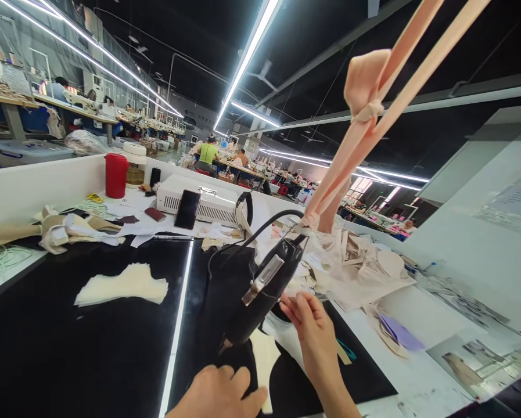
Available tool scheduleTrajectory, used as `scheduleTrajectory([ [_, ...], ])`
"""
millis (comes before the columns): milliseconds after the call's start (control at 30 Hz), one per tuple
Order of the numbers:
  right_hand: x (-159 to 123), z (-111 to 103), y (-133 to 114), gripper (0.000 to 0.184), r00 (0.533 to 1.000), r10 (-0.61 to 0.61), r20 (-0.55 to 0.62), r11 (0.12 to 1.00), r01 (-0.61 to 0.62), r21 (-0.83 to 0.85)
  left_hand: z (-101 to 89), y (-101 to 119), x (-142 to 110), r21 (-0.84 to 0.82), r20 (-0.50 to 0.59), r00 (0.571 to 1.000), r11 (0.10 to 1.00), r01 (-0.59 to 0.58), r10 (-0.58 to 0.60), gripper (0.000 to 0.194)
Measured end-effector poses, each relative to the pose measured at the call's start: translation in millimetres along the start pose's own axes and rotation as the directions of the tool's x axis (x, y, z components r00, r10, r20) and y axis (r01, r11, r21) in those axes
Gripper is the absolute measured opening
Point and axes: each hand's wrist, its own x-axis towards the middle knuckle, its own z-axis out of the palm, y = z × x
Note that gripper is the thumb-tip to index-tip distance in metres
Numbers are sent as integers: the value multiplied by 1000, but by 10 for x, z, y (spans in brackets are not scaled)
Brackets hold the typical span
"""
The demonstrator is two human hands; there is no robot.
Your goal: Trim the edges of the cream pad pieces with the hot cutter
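A black handheld tool [266,284] with a metal lever and a black cord hangs tilted from knotted peach straps [351,133], above the black mat [125,354]. My left hand [221,395] lies low over the mat, fingers bent and apart, its thumb at the edge of a cream fabric piece [264,360]. Right of the tool is my right hand [315,331], thumb and fingers pinched together; whatever they hold is too small to make out. A white piece of material [288,337] lies beneath that hand. Further left rests a stack of cream cut pieces [123,285].
Behind the mat stand a white vented box [199,197], a dark phone [187,209], a red container [115,175] and a lidded jar [135,165]. Beige fabric scraps [365,261] are heaped at right, near a purple piece [400,332]. People work at distant tables.
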Motion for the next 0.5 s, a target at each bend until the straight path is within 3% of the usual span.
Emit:
scheduleTrajectory([
  [100, 30, 26, -144, 43, 982, -152, -113, 981, 163, 103, -74, 4, 44, -12, 141, 990, 1000, 13, -11, 20],
  [167, -58, 8, -251, 39, 974, -193, -119, 966, 210, 150, -112, 0, 73, -30, 197, 980, 999, 15, -9, 25],
  [267, -315, -33, -347, 39, 989, -144, -41, 971, 149, 187, -193, -32, 101, -94, 240, 970, 994, 54, -30, 30],
  [367, -623, -38, -336, 46, 998, -62, 33, 979, 54, 198, -346, -109, 87, -272, 234, 971, 955, 121, -56, 33],
  [433, -805, -12, -292, 50, 998, -19, 66, 978, 5, 206, -467, -178, 48, -468, 235, 967, 861, 200, -97, 31],
  [500, -956, 32, -233, 52, 996, 14, 93, 976, -34, 215, -564, -246, -1, -693, 300, 940, 640, 331, -161, 32],
])
